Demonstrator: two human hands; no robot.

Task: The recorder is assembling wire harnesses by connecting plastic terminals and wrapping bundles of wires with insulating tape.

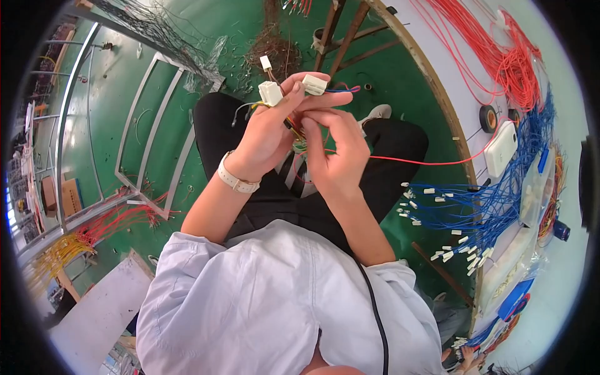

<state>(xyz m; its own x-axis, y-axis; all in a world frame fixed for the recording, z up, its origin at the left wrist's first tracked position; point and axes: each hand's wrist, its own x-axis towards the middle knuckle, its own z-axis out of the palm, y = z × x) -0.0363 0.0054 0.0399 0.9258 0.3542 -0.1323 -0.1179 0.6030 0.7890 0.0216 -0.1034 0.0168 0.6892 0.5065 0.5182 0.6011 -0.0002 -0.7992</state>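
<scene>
My left hand [265, 132] is closed around a wire harness [296, 128] in front of my lap, its fingers curled. White plastic connectors stick out of that hand: a large block [270, 93], another block [314, 85] between the fingers, and a small one [265, 62] on a brown wire. Yellow, grey and blue wire ends show beside them. Close against it, my right hand [342, 150] has thumb and forefinger pinched on the harness wires; the exact spot is hidden by the fingers. A single red wire [425, 164] runs from behind my right hand toward the table.
On the white table [450, 81] at right lie red wires [515, 75], blue wires [494, 203] with white connectors overhanging the edge, and a white rounded device [501, 150]. Metal frames [150, 119] stand at left on the green floor. Another person's hand [467, 357] shows at lower right.
</scene>
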